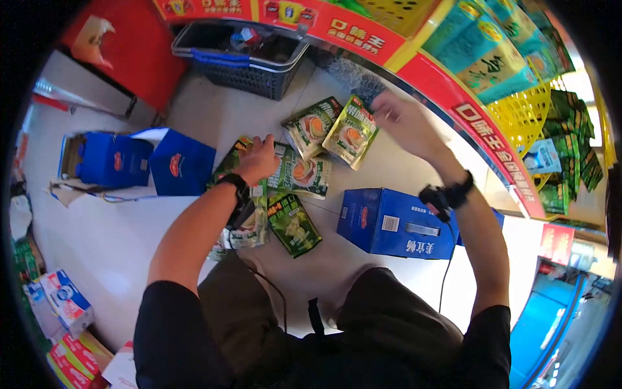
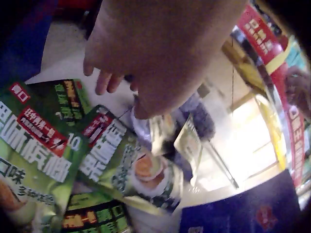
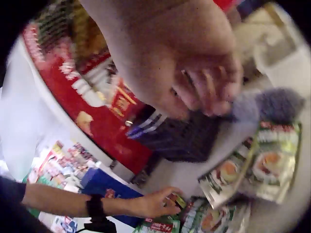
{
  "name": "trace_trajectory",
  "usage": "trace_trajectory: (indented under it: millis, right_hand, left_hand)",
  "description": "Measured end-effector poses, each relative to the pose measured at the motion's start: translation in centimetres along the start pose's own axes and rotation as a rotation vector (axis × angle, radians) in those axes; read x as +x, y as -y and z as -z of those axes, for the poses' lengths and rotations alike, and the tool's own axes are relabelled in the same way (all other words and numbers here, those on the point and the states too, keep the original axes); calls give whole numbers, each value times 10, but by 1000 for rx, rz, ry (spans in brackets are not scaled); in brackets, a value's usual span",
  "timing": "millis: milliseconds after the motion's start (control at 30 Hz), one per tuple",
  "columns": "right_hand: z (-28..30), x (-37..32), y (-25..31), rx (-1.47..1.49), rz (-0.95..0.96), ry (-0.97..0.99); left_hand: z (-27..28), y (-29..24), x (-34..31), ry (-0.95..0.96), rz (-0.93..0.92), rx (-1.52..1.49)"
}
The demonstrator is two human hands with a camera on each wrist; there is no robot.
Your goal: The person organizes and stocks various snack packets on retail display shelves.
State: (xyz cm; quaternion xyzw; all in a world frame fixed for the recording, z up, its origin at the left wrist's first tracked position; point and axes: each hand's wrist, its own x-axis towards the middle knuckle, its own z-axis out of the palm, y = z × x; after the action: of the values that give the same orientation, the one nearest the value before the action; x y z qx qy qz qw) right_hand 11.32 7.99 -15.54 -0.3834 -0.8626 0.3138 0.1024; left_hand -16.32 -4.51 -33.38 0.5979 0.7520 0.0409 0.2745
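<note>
Several green bags lie on the floor. The left hand (image 1: 259,159) is over the left group, its fingers at the top of a dark green bag (image 2: 73,97); whether they grip it I cannot tell. Beside it lies a bag with a round food picture (image 1: 310,176), and nearer the knees a darker bag (image 1: 295,225). Two bags, one gold-green (image 1: 351,133) and one darker (image 1: 312,127), overlap farther off. The right hand (image 1: 409,126), blurred, is raised just right of them. In the right wrist view, the right hand (image 3: 194,82) has loosely bent fingers and holds nothing.
A black basket (image 1: 249,74) with things inside stands at the back. Blue boxes are at left (image 1: 181,162) and right (image 1: 402,223). A red-edged shelf (image 1: 483,123) with bags and yellow baskets curves along the right. A grey fuzzy thing (image 1: 366,84) lies by its base.
</note>
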Motion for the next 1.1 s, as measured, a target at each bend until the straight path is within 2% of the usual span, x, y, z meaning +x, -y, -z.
trace_trajectory:
  millis: [33,67,100,133,167,200,267,333,400,433,467,500,567,600,667,733,767,833,867,933,967,1033,1067,1100]
  right_hand:
    - [-31,16,-48,-118,-40,202]
    - [-27,27,-22,35,-632,570]
    - [-43,29,-43,207,-826,585]
    - [-61,29,-76,352,-954,448]
    - [-70,32,-87,343,-1016,362]
    - [-83,34,-93,342,-1073,281]
    - [-116,39,-144,308,-1142,256]
    - [-131,55,-158,259,-1197,253]
    - [-145,53,-159,469,-1381,126]
    - [-146,48,-136,570,-1276,121]
    - [-158,46,-156,584,-1276,132]
    - [-177,42,-193,669,-1146,139]
    - [-188,38,-211,704,-937,120]
    - [-172,38,-192,710,-934,135]
    - [-142,30,-141,1076,-906,-70]
    - [-134,29,-153,1184,-887,-102]
    - [-122,28,-154,1212,-902,-45]
    - [-90,24,-130,1213,-849,116]
    - [-96,22,-161,1213,-798,77]
    - [-70,26,-111,1063,-757,335]
    - [-58,25,-114,1041,-759,324]
    - [-52,12,-82,803,-401,199]
    - [-40,16,-86,769,-398,185]
    - [-27,7,-72,739,-332,220]
  left_hand:
    - [0,4,-3,66,105,98]
    - [-3,8,-2,61,112,78]
    - [-11,11,-2,97,41,49]
    - [-22,10,1,131,-38,19]
    - [-30,12,8,132,-118,28]
    - [-32,13,8,134,-118,24]
    - [-39,4,9,342,-243,289]
    - [-47,-4,14,284,-231,251]
    - [-57,-6,16,242,-226,232]
    - [-63,-6,14,161,-246,248]
    - [-68,-4,14,82,-267,268]
    - [-68,0,16,49,-285,301]
    - [-50,-6,23,103,-317,401]
    - [-48,-13,28,153,-357,480]
    - [-57,-17,34,158,-370,513]
    - [-52,-18,34,142,-401,560]
    - [-50,-20,33,235,-436,433]
    - [-32,-31,21,357,-455,231]
    - [-23,-50,28,358,-464,213]
    - [20,-55,6,478,-513,179]
    - [18,-66,7,390,-596,141]
    - [55,-75,-11,454,-577,256]
    - [59,-90,1,496,-553,307]
    - [87,-92,-17,497,-532,202]
